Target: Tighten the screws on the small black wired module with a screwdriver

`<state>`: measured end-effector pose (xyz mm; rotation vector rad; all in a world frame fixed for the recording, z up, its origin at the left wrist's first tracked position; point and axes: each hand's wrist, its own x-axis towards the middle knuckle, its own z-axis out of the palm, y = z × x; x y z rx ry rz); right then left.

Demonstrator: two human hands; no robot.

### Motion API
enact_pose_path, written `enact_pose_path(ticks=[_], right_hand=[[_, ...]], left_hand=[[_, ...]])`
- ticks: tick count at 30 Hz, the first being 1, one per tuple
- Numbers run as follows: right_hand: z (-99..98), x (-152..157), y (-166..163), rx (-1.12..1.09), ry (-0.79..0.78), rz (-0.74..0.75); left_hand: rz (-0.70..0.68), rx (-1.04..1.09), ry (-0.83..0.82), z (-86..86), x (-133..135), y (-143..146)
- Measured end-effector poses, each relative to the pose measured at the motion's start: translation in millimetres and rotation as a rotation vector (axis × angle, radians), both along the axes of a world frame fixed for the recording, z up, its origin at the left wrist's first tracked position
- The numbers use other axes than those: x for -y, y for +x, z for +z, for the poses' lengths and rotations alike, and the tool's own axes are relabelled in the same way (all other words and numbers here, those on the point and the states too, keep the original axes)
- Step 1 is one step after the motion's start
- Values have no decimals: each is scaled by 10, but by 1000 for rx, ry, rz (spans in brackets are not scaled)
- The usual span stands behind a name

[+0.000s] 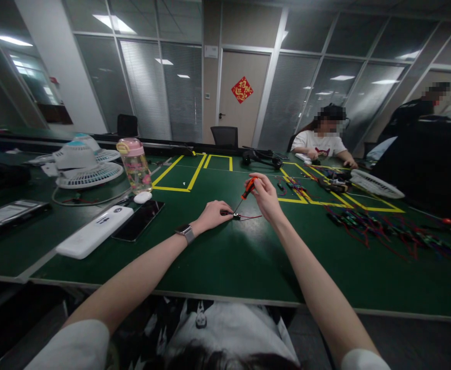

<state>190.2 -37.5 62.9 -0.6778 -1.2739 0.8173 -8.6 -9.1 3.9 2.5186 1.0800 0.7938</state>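
Observation:
My left hand (212,214) rests on the green table (225,257), its fingers pinched on a small black part (233,216) with thin red wires trailing right. My right hand (264,195) is closed round a red-and-black screwdriver (247,189), held tilted with its tip down on that part. A watch (186,232) sits on my left wrist.
At left lie a white power bank (94,231), a dark phone (138,220), a pink-capped bottle (135,164) and white fans (85,164). Tangled coloured wires (383,226) spread at right. A person in a white shirt (321,144) works at the far side. Yellow tape marks boxes.

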Motion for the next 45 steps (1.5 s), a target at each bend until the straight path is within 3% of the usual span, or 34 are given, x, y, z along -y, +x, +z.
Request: enact_pose_path(ticks=[9,20,27,35,42,45], right_hand=[[8,-12,-6,-48,-56,-52],[9,-16,12,-64,-76,59],[-28,-28,2,-17,-8,-91],[-18,-1,-31,-85,-33,56],[-20,-13,-66,-42,2,-47],[-12,-20,-70,-31,25,-23]], left_hand=[[-4,7,4,9,10,5],[7,3,-8,-8,1,-3],[2,-13,-19,21,16,0],[-3,2,-19,6,6,-1],[-5,-11,-4,-13,-16,-4],[-14,2,-4,-30,-29,-10]])
